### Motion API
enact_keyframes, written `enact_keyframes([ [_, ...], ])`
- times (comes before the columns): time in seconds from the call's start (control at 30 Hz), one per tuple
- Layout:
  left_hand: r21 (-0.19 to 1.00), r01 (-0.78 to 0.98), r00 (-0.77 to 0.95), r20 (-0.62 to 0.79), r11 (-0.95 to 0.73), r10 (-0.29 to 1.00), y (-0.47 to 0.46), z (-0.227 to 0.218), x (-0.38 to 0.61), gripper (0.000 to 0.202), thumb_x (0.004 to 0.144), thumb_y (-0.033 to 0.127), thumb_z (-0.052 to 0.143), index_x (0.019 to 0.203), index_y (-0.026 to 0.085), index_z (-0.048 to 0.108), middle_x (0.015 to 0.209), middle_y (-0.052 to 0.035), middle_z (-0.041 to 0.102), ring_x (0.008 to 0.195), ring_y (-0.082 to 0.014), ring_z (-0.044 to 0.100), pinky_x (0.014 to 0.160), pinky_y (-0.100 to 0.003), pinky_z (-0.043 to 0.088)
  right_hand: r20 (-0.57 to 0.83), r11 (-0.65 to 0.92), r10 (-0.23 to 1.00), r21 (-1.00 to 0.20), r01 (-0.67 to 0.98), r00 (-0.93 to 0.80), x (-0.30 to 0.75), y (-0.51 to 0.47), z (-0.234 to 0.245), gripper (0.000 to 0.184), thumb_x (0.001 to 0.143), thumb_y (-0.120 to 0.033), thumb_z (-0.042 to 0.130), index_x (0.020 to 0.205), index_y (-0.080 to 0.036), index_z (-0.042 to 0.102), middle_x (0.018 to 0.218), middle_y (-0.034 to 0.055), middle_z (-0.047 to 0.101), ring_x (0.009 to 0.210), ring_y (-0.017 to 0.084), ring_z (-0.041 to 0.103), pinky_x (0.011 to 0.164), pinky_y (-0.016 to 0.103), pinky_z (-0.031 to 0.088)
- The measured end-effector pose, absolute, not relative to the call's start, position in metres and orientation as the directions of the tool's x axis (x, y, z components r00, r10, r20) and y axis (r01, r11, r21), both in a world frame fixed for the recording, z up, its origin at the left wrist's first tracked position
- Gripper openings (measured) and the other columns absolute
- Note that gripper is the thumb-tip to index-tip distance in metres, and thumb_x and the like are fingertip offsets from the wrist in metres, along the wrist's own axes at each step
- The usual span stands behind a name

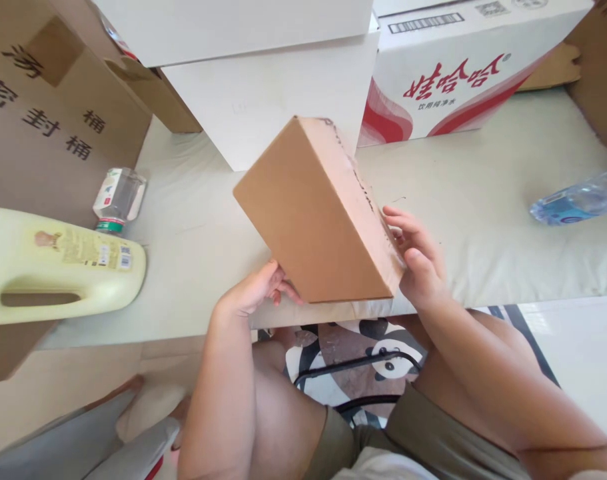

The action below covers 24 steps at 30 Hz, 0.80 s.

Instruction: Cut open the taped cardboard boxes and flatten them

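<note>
A plain brown cardboard box [318, 220] is tilted in front of me at the near edge of the covered table. Its narrow side, with a torn-looking dark line along it, faces right. My left hand [263, 287] grips the box at its lower left edge, fingers partly hidden beneath it. On the other side, my right hand [420, 257] is curled against the narrow side near the lower right corner. Some of its fingertips are hidden behind the box.
White cartons [283, 87] and a red-and-white water carton [433, 100] stand behind. At left are a large yellow jug [98, 287], a clear bottle [120, 197] and a big brown carton [58, 153]. A plastic water bottle [578, 200] lies at right on the pale tablecloth [488, 200].
</note>
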State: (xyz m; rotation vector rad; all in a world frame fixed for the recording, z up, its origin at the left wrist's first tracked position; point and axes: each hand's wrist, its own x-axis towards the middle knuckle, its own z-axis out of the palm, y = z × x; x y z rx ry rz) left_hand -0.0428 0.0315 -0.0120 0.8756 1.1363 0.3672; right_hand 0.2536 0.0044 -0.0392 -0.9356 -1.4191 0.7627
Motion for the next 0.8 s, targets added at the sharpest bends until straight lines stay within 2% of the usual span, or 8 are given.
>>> enact_keyframes([
  [0.13,0.739,0.419,0.276,-0.658,0.528,0.701,0.030,-0.006,-0.037,0.033,0.086,0.048,0.054,0.084,0.018,0.069,0.077,-0.0076,0.075,0.061,-0.0205,0.072,0.046,-0.022,0.031,0.464,0.457,0.884,-0.883,0.106,0.054,0.255,0.006,-0.038,0.033,0.103,-0.047,0.054,0.122,-0.033,0.076,0.141,0.0046,0.069,0.140,0.029,0.060,0.121,0.052,0.045],
  [0.27,0.772,0.444,0.007,-0.510,0.454,0.860,0.040,-0.016,-0.037,0.014,0.077,0.033,0.063,0.077,0.019,0.064,0.070,-0.0042,0.068,0.057,-0.0174,0.061,0.048,-0.026,0.039,0.421,0.412,0.907,-0.897,0.158,0.027,0.249,0.005,-0.035,0.025,0.100,-0.048,0.062,0.111,-0.030,0.076,0.145,0.0070,0.067,0.140,0.030,0.061,0.120,0.053,0.046],
  [0.37,0.865,0.350,-0.283,-0.269,0.360,0.921,0.050,-0.027,-0.046,0.019,0.087,0.040,0.058,0.085,0.021,0.060,0.078,-0.0047,0.067,0.075,-0.0198,0.066,0.062,-0.029,0.049,0.404,0.403,0.914,-0.900,0.164,-0.029,0.245,0.003,-0.033,0.027,0.099,-0.050,0.064,0.110,-0.027,0.075,0.155,0.0101,0.060,0.147,0.031,0.055,0.120,0.053,0.047],
  [0.47,0.984,0.178,-0.479,0.094,-0.008,0.873,0.058,-0.034,-0.055,0.038,0.089,0.059,0.062,0.108,0.025,0.063,0.116,-0.0085,0.071,0.116,-0.0245,0.067,0.092,-0.037,0.054,0.419,0.448,0.884,-0.885,0.125,-0.206,0.244,0.000,-0.029,0.027,0.100,-0.044,0.065,0.120,-0.028,0.075,0.162,0.0106,0.054,0.151,0.029,0.052,0.120,0.048,0.049],
  [0.57,0.940,0.005,-0.375,0.317,-0.340,0.871,0.060,-0.038,-0.058,0.060,0.084,0.076,0.065,0.125,0.032,0.061,0.137,-0.0076,0.065,0.134,-0.0273,0.060,0.107,-0.042,0.050,0.444,0.519,0.793,-0.851,0.080,-0.418,0.241,-0.004,-0.023,0.032,0.099,-0.037,0.068,0.129,-0.030,0.073,0.167,0.0099,0.048,0.153,0.025,0.050,0.123,0.043,0.047],
  [0.67,0.923,-0.044,-0.231,0.363,-0.383,0.903,0.059,-0.041,-0.060,0.066,0.081,0.074,0.072,0.132,0.034,0.058,0.133,-0.0070,0.063,0.121,-0.0272,0.065,0.100,-0.042,0.054,0.458,0.568,0.734,-0.819,0.082,-0.502,0.238,-0.007,-0.019,0.037,0.101,-0.043,0.063,0.134,-0.028,0.071,0.166,0.0113,0.049,0.152,0.026,0.052,0.122,0.043,0.049],
  [0.73,0.940,0.021,-0.203,0.338,-0.341,0.919,0.059,-0.043,-0.061,0.069,0.079,0.069,0.079,0.134,0.034,0.058,0.130,-0.0069,0.062,0.116,-0.0268,0.065,0.097,-0.041,0.055,0.445,0.554,0.780,-0.819,0.153,-0.440,0.239,-0.007,-0.018,0.039,0.104,-0.048,0.054,0.133,-0.027,0.069,0.151,0.0127,0.063,0.139,0.026,0.063,0.112,0.043,0.056],
  [0.8,0.949,0.063,-0.188,0.316,-0.309,0.930,0.058,-0.044,-0.063,0.068,0.079,0.068,0.079,0.133,0.032,0.058,0.130,-0.0074,0.062,0.115,-0.0271,0.063,0.097,-0.041,0.055,0.382,0.450,0.890,-0.823,0.347,-0.249,0.243,-0.002,-0.019,0.036,0.104,-0.045,0.050,0.123,-0.024,0.071,0.121,0.0115,0.076,0.110,0.024,0.074,0.094,0.041,0.061],
])
